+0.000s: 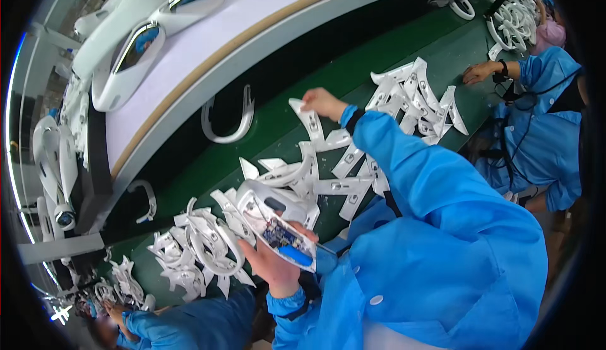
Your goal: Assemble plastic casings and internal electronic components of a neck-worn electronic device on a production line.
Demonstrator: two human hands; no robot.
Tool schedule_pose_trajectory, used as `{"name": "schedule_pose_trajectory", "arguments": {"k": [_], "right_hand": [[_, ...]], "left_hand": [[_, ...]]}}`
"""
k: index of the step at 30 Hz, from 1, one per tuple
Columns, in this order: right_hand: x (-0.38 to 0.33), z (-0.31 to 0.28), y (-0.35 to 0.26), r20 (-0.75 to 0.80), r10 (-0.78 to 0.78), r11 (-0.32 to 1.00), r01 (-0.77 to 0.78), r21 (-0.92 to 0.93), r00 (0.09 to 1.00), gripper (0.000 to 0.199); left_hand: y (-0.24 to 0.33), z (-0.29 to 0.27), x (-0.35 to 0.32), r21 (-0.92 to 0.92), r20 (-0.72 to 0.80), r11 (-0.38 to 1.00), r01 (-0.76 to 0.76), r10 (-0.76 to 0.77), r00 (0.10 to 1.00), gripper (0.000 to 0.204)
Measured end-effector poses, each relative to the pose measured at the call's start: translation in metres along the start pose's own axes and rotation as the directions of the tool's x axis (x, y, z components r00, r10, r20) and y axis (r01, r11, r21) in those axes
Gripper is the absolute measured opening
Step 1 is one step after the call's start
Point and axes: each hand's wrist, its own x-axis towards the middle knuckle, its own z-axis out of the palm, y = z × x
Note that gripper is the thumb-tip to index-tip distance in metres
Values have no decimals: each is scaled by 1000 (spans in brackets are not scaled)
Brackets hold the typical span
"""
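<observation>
Green table [274,126]: white-part heap [309,160] crowds its middle. Open housing [278,227] over its near edge, left hand [279,265] half-open, cupped round it. Right hand [324,104] over table, fingertips pinching white panel [309,123].

The left hand [278,269] holds a white casing [266,197] with its circuit board [278,232] exposed; the right hand [324,103] grips a white plastic piece [309,124] over the green counter [276,123]. One parts pile [189,249] lies left of the left hand, another pile [413,97] right of the right hand.
</observation>
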Motion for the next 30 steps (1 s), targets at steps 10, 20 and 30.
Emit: {"name": "schedule_pose_trajectory", "arguments": {"k": [10,20,30], "right_hand": [[-153,20,-182,-252,-711,632,754,180,657,14],[-263,46,-150,484,-842,316,945,89,236,15],[-267,90,-109,453,28,625,-370,688,891,47]], "left_hand": [[-14,-2,27,28,163,996,81,-84,983,73],[-20,6,7,242,-24,969,59,-55,998,48],[-48,7,21,664,-30,739,-113,177,984,56]]}}
